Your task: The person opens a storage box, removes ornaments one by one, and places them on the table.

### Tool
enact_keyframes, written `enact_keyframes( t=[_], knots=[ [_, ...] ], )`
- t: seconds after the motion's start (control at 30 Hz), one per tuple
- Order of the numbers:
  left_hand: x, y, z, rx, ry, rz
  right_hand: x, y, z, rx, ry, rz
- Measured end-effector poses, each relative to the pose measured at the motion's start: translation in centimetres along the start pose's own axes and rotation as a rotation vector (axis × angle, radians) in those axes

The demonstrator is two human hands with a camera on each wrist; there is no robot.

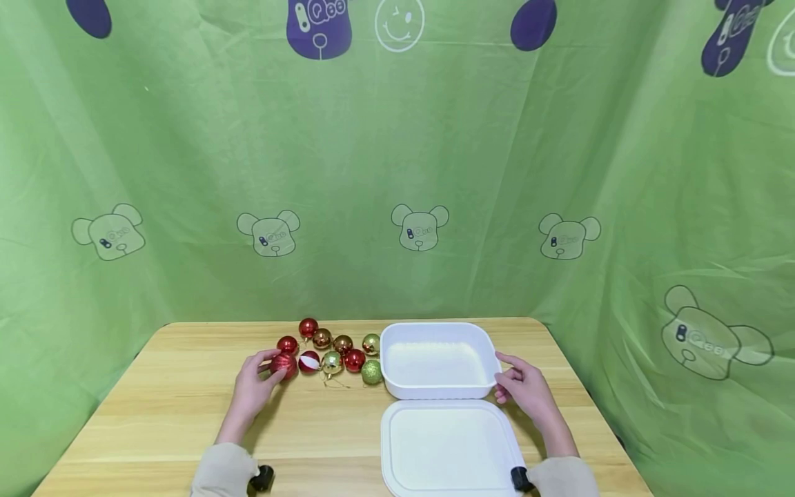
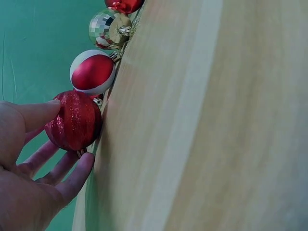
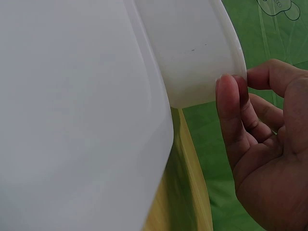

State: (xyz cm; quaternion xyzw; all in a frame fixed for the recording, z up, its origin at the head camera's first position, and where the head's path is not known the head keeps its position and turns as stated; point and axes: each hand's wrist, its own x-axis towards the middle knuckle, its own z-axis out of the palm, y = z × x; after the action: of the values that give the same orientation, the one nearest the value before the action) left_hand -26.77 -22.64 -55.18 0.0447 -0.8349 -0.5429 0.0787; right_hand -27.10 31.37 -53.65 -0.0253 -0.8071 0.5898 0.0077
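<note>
On the left of the table, my left hand (image 1: 252, 388) has its thumb and fingers around a red glittery Christmas ball (image 2: 74, 120). Beside that ball lies a red-and-white one (image 2: 93, 72), followed by a mirrored gold ball (image 2: 108, 29). My right hand (image 1: 523, 386) pinches the right edge of an open white plastic box (image 1: 435, 393), the thumb (image 3: 228, 98) on the near side. Inside the box I see only its bare bottom. In front of it lies a flat white lid (image 1: 450, 445), under the right wrist.
More Christmas balls in red, brown-gold and green crowd between the left hand and the box, among them a red ball (image 1: 308, 328) at the back and a glittery green one (image 1: 371, 372) against the box. A green curtain (image 1: 348, 276) hangs behind the wooden table (image 1: 323, 435).
</note>
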Motion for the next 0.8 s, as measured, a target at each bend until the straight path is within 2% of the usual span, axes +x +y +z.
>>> enact_keyframes(
  t=[0.3, 0.8],
  knots=[
    [-0.21, 0.09, -0.16, 0.002, 0.007, -0.013, 0.15, 0.14, 0.08, 0.004, -0.001, -0.001],
    [0.05, 0.0, -0.43, 0.087, 0.007, 0.026, 0.25, 0.28, 0.01, 0.001, -0.001, 0.007]
  ],
)
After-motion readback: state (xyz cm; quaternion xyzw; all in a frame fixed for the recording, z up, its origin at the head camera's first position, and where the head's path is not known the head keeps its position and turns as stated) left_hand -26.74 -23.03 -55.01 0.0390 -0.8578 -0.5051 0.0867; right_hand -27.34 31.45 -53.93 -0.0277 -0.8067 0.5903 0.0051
